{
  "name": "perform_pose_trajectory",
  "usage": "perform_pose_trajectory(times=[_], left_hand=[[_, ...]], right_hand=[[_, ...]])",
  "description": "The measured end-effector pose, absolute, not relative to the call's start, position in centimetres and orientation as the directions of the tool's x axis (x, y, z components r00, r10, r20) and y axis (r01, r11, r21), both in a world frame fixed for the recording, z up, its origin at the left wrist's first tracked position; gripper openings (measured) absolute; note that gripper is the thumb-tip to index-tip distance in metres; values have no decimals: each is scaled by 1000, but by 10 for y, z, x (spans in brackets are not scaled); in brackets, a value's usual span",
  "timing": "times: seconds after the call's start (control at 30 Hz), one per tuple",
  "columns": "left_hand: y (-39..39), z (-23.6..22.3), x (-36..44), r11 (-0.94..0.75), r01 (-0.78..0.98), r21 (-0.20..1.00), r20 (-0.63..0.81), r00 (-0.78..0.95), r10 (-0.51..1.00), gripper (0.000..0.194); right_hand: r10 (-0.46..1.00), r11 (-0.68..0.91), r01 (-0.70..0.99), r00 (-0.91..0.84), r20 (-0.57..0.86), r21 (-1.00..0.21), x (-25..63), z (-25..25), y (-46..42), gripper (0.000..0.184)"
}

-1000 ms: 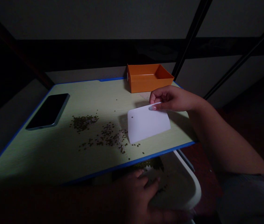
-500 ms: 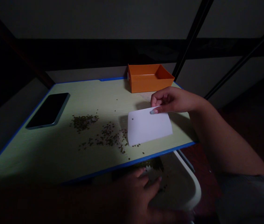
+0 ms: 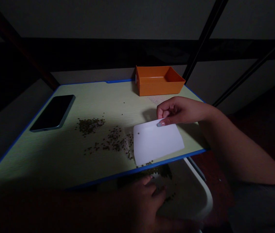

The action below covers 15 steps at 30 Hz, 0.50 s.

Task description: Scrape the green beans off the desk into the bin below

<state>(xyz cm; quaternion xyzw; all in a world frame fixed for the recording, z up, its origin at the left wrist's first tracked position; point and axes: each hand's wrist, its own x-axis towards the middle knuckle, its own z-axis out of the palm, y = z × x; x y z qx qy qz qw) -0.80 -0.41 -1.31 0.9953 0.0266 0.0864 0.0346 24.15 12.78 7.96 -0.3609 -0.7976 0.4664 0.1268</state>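
Note:
Between its thumb and fingers my right hand [image 3: 179, 111] pinches the upper edge of a white card [image 3: 158, 140]. The card is tilted, its lower edge near the table's blue front edge, with a few small beans along that edge. One bean clings to the card's upper left. Left of it lie a scattered patch of small dark green beans [image 3: 115, 139] and a denser heap [image 3: 88, 125]. Below the table edge my left hand [image 3: 147, 200], dim, has its fingers spread over a white tub [image 3: 206, 202]. Beans lie in that tub.
A phone [image 3: 53, 113] lies at the table's left. An orange open box [image 3: 161, 87] stands at the back right, with fine pale crumbs before it. The pale table [image 3: 47, 161] has a blue rim; a panelled wall stands behind.
My right hand has drawn the white card towards the table's front edge, and several beans have moved with it. The left hand has hardly moved.

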Motion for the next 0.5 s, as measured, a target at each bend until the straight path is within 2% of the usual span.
perform_pose_trajectory(times=[0.27,0.5], left_hand=[[-7,-17,-7,-994,83,64,162,982,93,51],[-4,-11,-7,-995,64,75,159,984,75,52]], right_hand=[[685,280,446,-713,-148,-850,238,76,128,25],[617,301,421,-770,-161,-856,238,69,131,26]])
